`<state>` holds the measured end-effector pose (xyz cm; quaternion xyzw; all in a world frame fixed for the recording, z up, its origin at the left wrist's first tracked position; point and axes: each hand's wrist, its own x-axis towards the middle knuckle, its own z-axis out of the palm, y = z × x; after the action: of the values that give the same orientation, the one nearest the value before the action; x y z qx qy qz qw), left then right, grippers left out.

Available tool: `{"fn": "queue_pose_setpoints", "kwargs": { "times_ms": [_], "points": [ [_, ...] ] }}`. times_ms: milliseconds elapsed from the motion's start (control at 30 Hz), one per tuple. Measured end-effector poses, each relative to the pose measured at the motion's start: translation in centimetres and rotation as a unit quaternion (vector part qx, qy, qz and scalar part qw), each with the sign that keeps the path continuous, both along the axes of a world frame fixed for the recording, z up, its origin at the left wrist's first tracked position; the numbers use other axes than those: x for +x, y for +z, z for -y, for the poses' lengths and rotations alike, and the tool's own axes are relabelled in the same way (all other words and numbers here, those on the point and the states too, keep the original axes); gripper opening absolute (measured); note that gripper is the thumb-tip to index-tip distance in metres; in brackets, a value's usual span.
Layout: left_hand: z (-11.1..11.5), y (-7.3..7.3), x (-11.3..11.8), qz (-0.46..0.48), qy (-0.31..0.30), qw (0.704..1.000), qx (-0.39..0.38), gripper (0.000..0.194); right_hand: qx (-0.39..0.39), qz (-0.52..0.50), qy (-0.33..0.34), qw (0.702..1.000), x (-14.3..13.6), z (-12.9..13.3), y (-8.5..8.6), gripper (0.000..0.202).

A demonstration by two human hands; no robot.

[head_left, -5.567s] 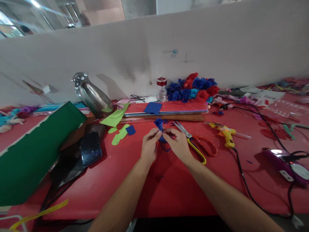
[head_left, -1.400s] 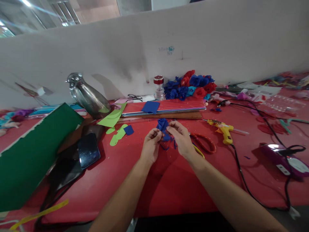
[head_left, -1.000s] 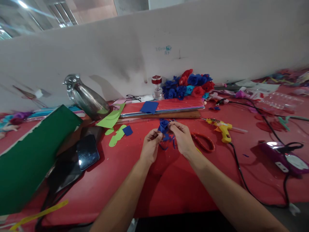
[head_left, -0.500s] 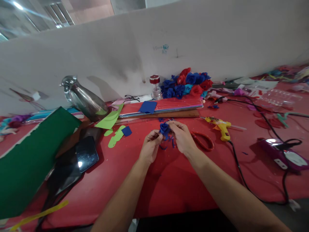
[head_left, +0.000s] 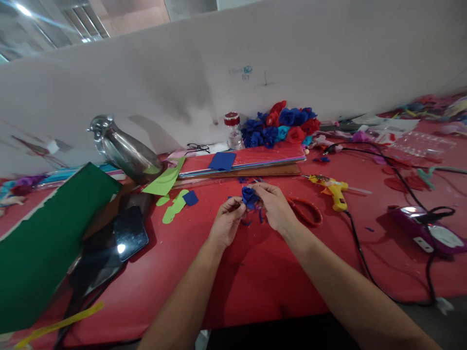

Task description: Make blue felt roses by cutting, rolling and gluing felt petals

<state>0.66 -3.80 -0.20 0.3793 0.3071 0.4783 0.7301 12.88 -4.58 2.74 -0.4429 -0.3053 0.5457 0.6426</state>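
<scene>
Between my two hands, just above the red table, is a blue paper rose [head_left: 249,198] with layered petals. My left hand [head_left: 229,218] pinches its lower left side between thumb and fingers. On the opposite side, the fingers of my right hand [head_left: 274,206] are closed on the rose's petals. Small blue scraps [head_left: 261,215] lie on the table beneath the flower. Partly hidden behind my right hand are scissors with red handles [head_left: 308,214]. To the left lie green paper pieces [head_left: 175,206] and a small blue square [head_left: 190,198].
A yellow glue gun [head_left: 334,191] with a black cord lies right of the scissors. Behind my hands are stacked sheets [head_left: 270,158], a jar [head_left: 234,131] and red and blue paper flowers [head_left: 280,126]. A metal jug [head_left: 127,150], a phone [head_left: 131,233] and a green board [head_left: 47,248] occupy the left.
The rose has turned slightly in my fingers, and its petals now face a little differently. Both hands keep nearly the same place, and the view has shifted slightly.
</scene>
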Motion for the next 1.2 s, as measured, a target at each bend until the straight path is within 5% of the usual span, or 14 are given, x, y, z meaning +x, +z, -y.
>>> {"fn": "queue_pose_setpoints", "kwargs": {
  "times_ms": [467,1200],
  "points": [
    [0.2,0.5,-0.1,0.009,-0.022,1.0,0.013,0.03,-0.009,0.028,0.028,0.999,0.8,-0.1,1.2,0.024],
    [-0.3,0.2,0.0,0.019,0.031,0.999,-0.026,0.024,0.023,0.055,0.046,0.997,0.2,-0.1,-0.4,0.026]
  ]
}}
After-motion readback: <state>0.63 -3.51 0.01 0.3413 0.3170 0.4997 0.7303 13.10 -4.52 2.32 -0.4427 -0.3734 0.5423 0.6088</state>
